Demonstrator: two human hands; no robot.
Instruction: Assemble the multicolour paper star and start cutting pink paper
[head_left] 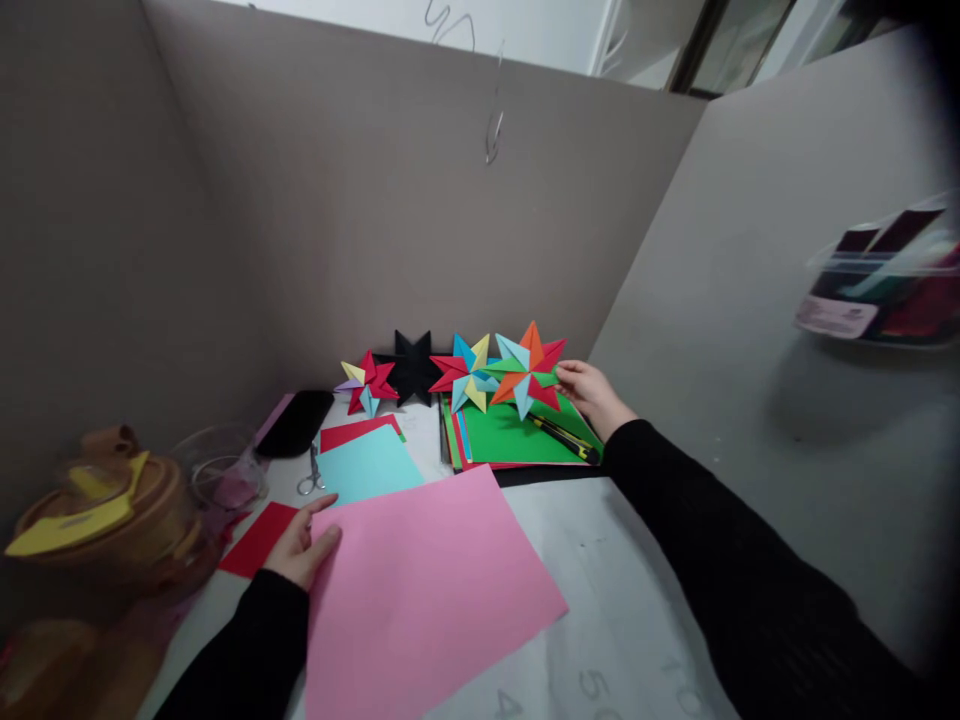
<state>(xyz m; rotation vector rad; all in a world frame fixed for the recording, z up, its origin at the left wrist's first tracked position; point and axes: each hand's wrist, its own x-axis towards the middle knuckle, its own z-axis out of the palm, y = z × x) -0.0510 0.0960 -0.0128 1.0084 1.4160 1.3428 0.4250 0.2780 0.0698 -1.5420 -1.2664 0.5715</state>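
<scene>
My right hand [592,395] pinches the right side of a folded paper star [530,372] in orange, red, green and light blue, at the back of the table. A large pink paper sheet [435,590] lies in front of me. My left hand [304,545] grips its left edge, thumb on top, index finger pointing forward. More paper stars stand in a row against the back wall: a multicoloured one [471,373], a black one [413,368] and a smaller red, yellow and blue one [367,384]. A light blue sheet [371,465] lies just beyond the pink one.
Small scissors [312,475] and a black phone-like slab [295,423] lie at the left. A yellow-black cutter knife [562,438] rests on a stack of green and other coloured paper [502,440]. A brown round container [112,510] stands far left; a clear bin [885,280] hangs on the right wall.
</scene>
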